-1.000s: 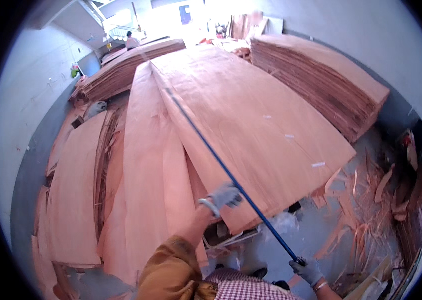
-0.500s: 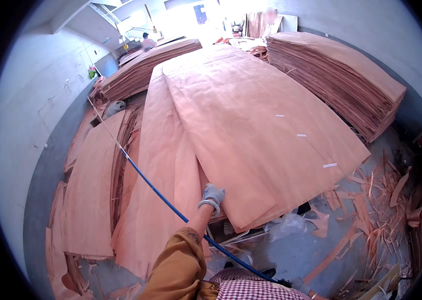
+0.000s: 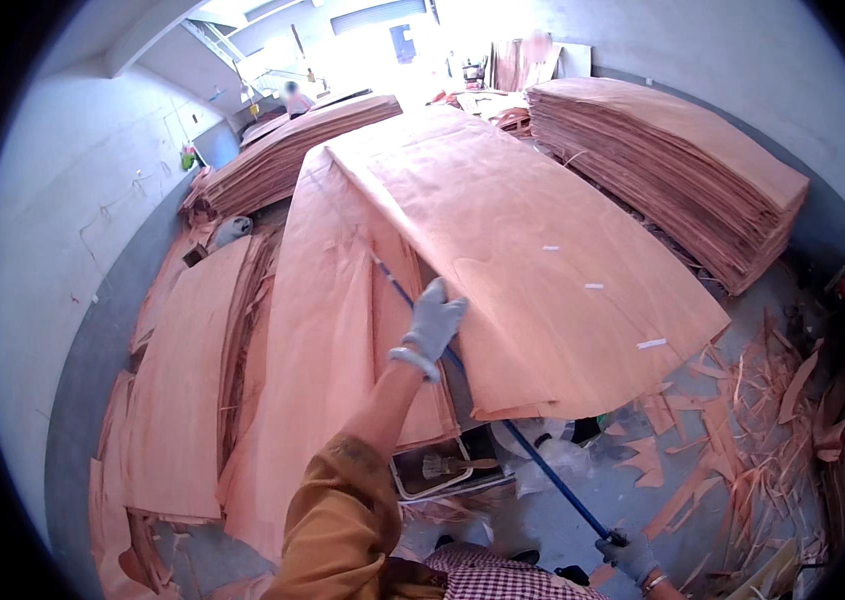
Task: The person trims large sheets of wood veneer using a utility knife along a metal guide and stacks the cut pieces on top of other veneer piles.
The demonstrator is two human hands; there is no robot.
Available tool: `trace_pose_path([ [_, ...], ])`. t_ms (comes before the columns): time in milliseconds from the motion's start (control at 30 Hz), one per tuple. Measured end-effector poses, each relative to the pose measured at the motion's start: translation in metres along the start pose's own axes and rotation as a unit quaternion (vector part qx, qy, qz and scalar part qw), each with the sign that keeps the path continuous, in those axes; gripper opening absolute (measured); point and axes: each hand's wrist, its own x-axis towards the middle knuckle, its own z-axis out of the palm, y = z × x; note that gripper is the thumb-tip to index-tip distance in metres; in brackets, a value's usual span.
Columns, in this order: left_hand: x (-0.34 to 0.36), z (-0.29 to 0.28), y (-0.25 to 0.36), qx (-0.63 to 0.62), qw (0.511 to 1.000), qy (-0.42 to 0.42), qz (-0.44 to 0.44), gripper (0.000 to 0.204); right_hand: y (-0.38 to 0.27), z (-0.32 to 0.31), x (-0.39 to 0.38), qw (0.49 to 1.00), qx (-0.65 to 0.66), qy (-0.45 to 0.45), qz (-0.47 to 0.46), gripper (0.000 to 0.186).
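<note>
My left hand [image 3: 435, 318], in a grey glove, grips the left edge of a large thin wood veneer sheet [image 3: 553, 220]. That edge is raised and curls over, with short white tape strips on the sheet's right part. At lower right, my gloved right hand [image 3: 628, 555] is closed around the end of a long blue pole [image 3: 553, 470]. The pole runs up and left, partly hidden behind the sheet's near corner and my left hand. Its thin far end lies over more veneer [image 3: 318, 270] on the left.
A tray [image 3: 433, 475] with a brush [image 3: 458, 464] sits below the near edge. Veneer stacks stand at right [image 3: 683, 160], far left [image 3: 293, 150] and near left [image 3: 188, 390]. Torn veneer scraps [image 3: 713, 450] litter the floor at right. A person [image 3: 295, 102] is at the back.
The pole has swung from the left across to the right, under the sheet's edge. My left hand has moved up and lifted that edge. My right hand has come into view holding the pole.
</note>
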Motion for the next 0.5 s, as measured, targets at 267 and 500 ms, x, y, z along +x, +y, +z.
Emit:
trace_pose_path([
  [267,-0.168,-0.008,-0.089,-0.245,0.954,0.096,-0.143,0.024,-0.002,-0.050,0.019,0.969,0.234,-0.064,-0.048,0.022],
  [500,-0.171,0.122,-0.080,-0.332,0.902,0.007,-0.276,0.020,-0.045,-0.106,0.084,0.966,0.239,-0.051,-0.079,0.020],
])
